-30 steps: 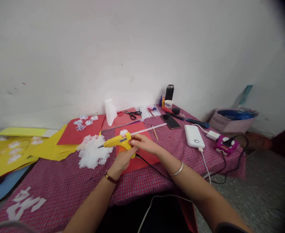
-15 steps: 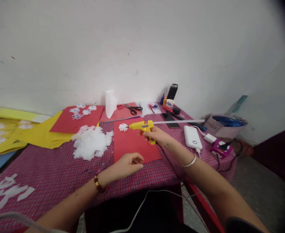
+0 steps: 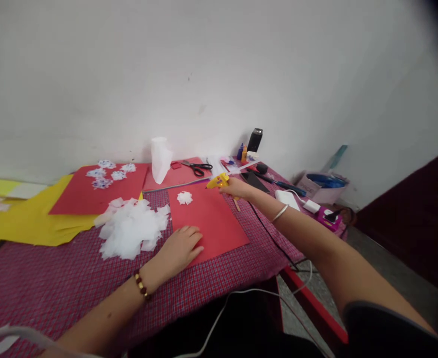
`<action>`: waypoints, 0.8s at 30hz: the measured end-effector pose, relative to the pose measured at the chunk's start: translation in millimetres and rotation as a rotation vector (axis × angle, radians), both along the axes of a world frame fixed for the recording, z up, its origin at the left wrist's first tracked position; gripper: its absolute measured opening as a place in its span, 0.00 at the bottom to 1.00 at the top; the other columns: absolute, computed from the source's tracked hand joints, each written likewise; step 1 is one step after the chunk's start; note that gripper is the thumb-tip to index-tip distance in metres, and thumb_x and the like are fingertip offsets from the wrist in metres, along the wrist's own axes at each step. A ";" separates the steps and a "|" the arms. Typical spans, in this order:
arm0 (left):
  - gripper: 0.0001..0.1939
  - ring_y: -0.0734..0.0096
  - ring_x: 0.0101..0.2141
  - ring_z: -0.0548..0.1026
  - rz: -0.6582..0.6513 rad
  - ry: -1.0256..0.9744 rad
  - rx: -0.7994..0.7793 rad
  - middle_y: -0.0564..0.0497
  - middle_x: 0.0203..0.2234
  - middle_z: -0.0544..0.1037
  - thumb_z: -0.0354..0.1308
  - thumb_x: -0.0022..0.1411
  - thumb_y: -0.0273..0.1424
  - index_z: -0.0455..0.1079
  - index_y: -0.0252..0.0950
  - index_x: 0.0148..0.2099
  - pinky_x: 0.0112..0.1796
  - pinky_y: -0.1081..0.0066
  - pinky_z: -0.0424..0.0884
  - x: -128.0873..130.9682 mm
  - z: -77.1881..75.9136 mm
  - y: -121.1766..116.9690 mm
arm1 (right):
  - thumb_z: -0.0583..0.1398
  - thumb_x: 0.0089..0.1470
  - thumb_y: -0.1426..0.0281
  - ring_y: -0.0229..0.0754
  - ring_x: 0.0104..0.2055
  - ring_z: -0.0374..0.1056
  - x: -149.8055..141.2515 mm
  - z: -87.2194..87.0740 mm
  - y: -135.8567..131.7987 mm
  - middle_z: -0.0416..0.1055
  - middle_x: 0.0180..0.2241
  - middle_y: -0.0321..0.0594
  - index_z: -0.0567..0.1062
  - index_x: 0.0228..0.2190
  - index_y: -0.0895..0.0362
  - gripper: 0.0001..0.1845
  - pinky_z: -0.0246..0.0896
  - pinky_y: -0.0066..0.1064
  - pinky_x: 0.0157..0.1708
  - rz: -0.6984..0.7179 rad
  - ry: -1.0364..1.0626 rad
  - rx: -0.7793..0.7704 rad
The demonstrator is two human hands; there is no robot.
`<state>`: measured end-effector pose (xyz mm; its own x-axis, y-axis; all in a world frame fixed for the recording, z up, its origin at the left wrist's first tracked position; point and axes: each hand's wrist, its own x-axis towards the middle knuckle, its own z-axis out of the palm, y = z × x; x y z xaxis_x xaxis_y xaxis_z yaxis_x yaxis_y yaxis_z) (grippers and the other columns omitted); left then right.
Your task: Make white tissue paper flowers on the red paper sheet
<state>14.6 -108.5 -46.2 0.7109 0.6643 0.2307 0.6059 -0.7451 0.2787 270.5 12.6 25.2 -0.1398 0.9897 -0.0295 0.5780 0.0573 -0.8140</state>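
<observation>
My right hand (image 3: 237, 188) grips a yellow glue gun (image 3: 216, 181) near the far right corner of a red paper sheet (image 3: 217, 223). A clear glue stick sticks out of the gun's back. On that sheet, near its far left corner, sits a small white ruffled paper flower (image 3: 184, 198), apart from the gun's nozzle. My left hand (image 3: 181, 246) is open, palm down, its fingers stretched over the sheet's near left edge. Left of the sheet lies a loose heap of white paper pieces (image 3: 131, 228).
Several blue-specked white flowers (image 3: 102, 183) lie on another red sheet (image 3: 77, 196) over yellow paper (image 3: 28, 219). Behind are a white roll (image 3: 160, 159), scissors (image 3: 197, 168) and a black bottle (image 3: 255, 139). A phone (image 3: 255, 182), power bank (image 3: 286, 199) and purple adapter (image 3: 328, 219) stand right.
My right hand has drawn the glue gun away from the white flower, toward the table's back right. My left hand has come down flatter onto the red sheet's edge. The view has shifted somewhat.
</observation>
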 end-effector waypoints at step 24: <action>0.11 0.56 0.48 0.72 -0.025 -0.138 -0.003 0.43 0.48 0.76 0.54 0.66 0.30 0.73 0.36 0.48 0.51 0.55 0.67 -3.6 -11.0 2.7 | 0.65 0.51 0.57 0.44 0.35 0.72 -3.3 -1.4 31.2 0.78 0.36 0.45 0.79 0.39 0.57 0.18 0.56 0.27 0.28 -0.002 -0.672 0.204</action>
<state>11.0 -105.8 -57.3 0.6891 0.6475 0.3254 0.5427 -0.7587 0.3605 267.2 43.7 23.8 -0.1549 0.9849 0.0773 0.9522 0.1697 -0.2538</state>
